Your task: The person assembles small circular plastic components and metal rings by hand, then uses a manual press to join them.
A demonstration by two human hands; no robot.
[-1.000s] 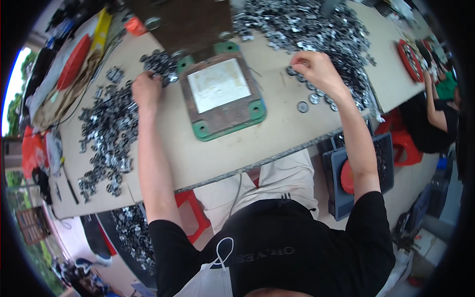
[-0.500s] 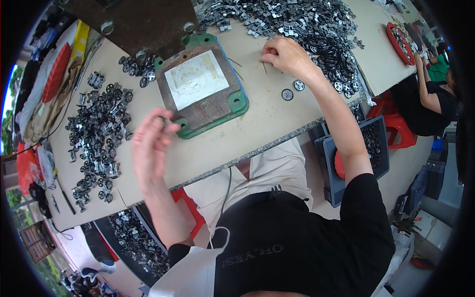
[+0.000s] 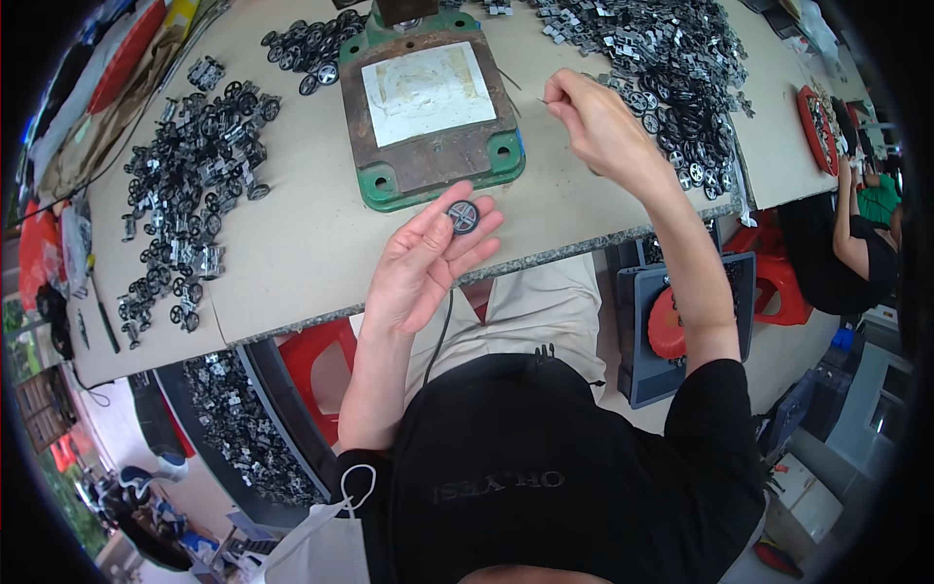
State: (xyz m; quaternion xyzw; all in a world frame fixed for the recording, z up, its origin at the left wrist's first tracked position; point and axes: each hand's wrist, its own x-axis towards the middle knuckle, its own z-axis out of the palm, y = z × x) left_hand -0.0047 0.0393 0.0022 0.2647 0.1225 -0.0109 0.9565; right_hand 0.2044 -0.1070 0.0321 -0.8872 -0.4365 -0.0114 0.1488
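Observation:
My left hand (image 3: 423, 258) is palm up in front of the press base, with its thumb holding a small black spoked toy wheel (image 3: 462, 218) against the fingers. Over the table to the right of the press, my right hand (image 3: 608, 127) is closed in a pinch. The tip of a thin metal rod (image 3: 542, 100) sticks out from its fingertips; the rest of it is hidden. Between the hands stands the green and brown metal press base (image 3: 433, 170), topped by a white plate (image 3: 428, 94).
Wheeled toy chassis (image 3: 195, 175) lie heaped on the left. Loose wheels (image 3: 302, 49) lie behind the press, more wheels (image 3: 696, 146) at right, below a pile of small metallic parts (image 3: 652, 39). A grey crate (image 3: 637, 375) stands below the table's right edge. Another person (image 3: 851, 214) sits far right.
My left hand has moved right, from beside the chassis heap to in front of the press, and its wheel now shows. My right hand still pinches. The view has shifted.

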